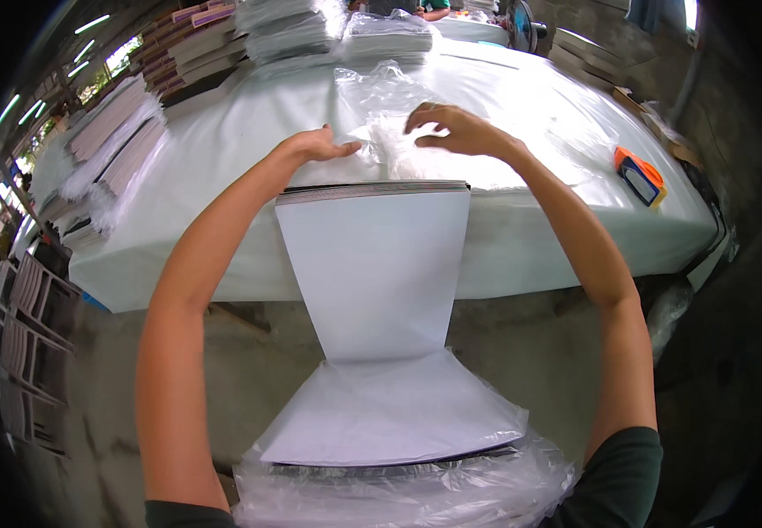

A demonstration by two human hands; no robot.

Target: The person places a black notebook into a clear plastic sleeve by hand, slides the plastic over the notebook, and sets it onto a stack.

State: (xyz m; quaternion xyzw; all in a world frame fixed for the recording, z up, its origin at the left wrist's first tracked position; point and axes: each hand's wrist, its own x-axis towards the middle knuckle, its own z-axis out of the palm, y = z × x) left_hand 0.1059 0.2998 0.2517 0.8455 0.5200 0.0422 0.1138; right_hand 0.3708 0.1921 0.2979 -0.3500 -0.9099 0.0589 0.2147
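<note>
My left hand is over the table with its fingers apart, holding nothing that I can see. Thumb and fingers of my right hand are curved but apart, just above a pile of clear plastic bags. Between my forearms, a stack of large white sheets or boards leans upright against the table's near edge, its layered top edge showing below my hands. Closer to me lies another white-topped stack, with crinkled clear plastic wrap around its lower part.
A pale plastic cover drapes the table. An orange and dark blue tape dispenser sits at the right. Plastic-wrapped stacks stand at the left, with more stacks at the back. Chairs are at far left. Another person's arm shows beyond.
</note>
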